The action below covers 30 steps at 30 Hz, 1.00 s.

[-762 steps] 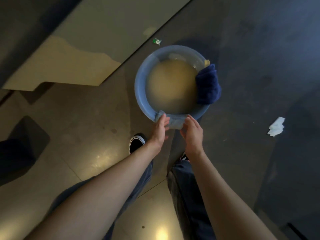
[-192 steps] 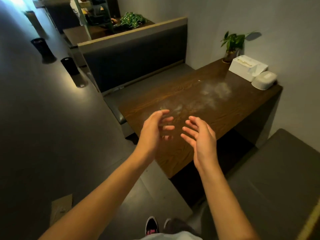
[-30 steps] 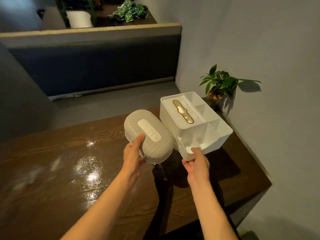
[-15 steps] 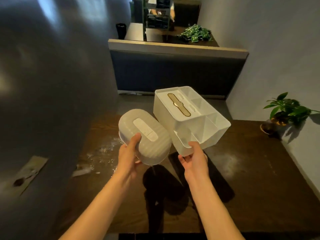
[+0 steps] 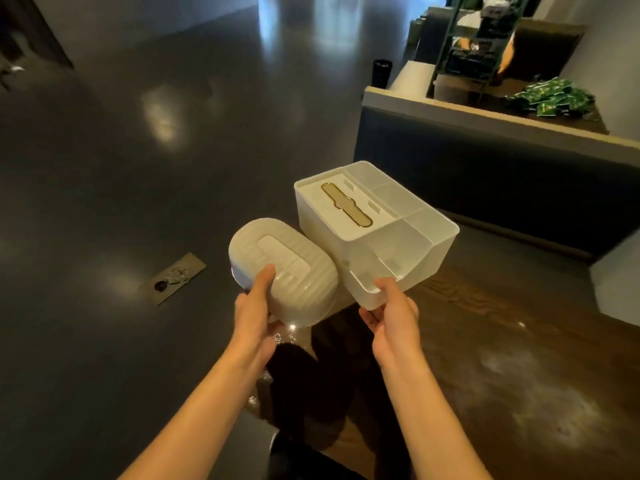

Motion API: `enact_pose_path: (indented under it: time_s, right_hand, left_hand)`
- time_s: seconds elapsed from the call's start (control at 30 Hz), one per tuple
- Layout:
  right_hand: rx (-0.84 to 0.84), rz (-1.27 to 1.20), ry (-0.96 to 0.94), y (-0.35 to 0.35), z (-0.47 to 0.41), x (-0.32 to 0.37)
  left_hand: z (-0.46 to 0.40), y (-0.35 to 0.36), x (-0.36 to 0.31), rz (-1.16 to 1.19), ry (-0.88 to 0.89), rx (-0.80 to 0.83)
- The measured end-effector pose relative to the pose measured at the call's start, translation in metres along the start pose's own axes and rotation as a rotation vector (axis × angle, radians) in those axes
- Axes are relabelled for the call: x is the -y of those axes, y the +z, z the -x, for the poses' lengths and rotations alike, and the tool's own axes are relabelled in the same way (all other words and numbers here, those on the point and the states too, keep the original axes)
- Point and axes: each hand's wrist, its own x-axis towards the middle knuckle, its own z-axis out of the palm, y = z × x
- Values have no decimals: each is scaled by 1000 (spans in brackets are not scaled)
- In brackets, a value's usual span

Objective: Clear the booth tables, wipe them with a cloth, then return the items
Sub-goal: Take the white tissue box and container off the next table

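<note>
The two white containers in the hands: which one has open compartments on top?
The rectangular box gripped by the right hand; the oval ribbed container in the left hand is closed by a lid.

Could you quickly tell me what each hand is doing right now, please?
Left hand: holding the oval container.
Right hand: holding the white tissue box.

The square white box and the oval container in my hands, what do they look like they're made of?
Square white box: likely plastic, slightly translucent thin walls, moulded compartments, with a glossy gold-coloured slot trim, possibly metal-look. Oval container: likely plastic too, matte off-white, moulded ribs around a smooth lid panel.
</note>
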Motion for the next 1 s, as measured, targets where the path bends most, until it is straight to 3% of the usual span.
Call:
enact_pose_path:
  time_s: [0.33, 0.6, 1.0]
  right_hand:
    - [22, 49, 9, 118, -9, -55]
    - [-8, -2, 21, 252, -11, -107]
    - [88, 95, -55, 324, 2, -128]
  left_hand:
    - [-80, -68, -77, 33, 19, -35]
    - [-158, -125, -188, -52, 52, -11]
    - [-179, -176, -247, -141, 126, -2]
